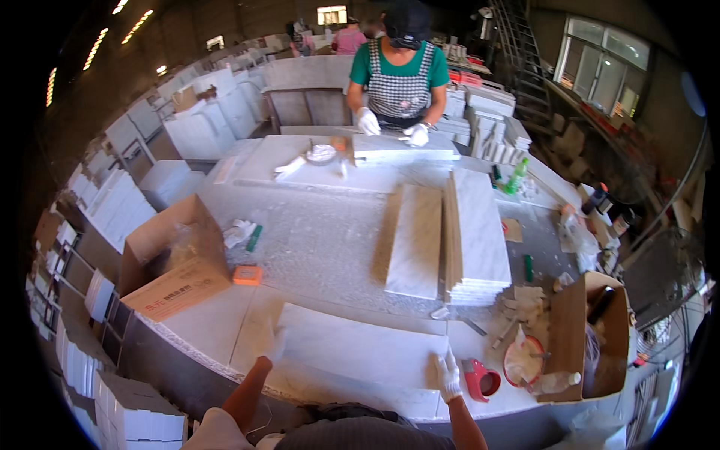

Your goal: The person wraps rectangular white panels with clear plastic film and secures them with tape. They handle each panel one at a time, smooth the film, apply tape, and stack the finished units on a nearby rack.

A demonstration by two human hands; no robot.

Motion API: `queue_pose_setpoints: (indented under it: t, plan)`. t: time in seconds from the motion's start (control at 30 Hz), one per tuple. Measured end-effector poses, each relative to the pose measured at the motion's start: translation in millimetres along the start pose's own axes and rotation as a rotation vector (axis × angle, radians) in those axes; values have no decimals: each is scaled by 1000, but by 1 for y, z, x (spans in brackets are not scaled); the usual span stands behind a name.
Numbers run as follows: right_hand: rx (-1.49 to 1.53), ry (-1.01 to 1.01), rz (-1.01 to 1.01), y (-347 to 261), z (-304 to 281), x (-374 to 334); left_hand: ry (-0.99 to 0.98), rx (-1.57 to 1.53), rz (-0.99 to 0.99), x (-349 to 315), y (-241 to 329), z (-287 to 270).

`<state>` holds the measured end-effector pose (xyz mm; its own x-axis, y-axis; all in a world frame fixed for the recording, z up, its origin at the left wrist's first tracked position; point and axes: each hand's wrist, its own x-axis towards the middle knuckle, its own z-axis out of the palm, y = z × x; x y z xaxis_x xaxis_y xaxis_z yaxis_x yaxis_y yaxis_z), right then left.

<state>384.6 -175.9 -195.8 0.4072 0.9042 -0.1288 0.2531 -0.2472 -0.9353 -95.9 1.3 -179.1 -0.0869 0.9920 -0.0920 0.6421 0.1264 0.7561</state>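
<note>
A long white marble slab [360,346] with faint grey veining lies crosswise on the near part of the worktable. My right hand [448,375], in a white glove, holds the slab by its right end, with fingers along the edge. At the slab's left end is my left hand [270,341]; its pale glove blurs into the white stone and its fingers cannot be made out. Just right of my right hand sits a red tape dispenser [481,381]. Beside that stands a tub of whitish paste [523,360] with a tool in it.
Stacked marble slabs [480,240] stand mid-table, beside a single slab [415,240]. Cardboard boxes sit left [180,289] and right [577,330]. An orange block [247,275] lies near the left box. Across the table, a gloved co-worker [397,82] handles another slab [405,150].
</note>
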Motion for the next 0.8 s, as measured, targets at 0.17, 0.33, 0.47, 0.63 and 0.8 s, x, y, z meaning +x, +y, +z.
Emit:
queue_pose_setpoints:
  t: [0.17,0.33,0.47,0.63,0.8]
  plan:
    - [95,60,62,14,9,7,67,-51,-157,13,-55,25]
    - [-47,125,-7,0,3,8,-92,-45,-162,-10,18,7]
    - [-46,118,-7,-10,8,3,-50,-105,-89,-27,62,-17]
    - [-225,119,93,-20,8,7,-70,99,-138,-13,38,-14]
    - [-231,101,33,-32,28,9,-36,40,-145,-12,-14,-11]
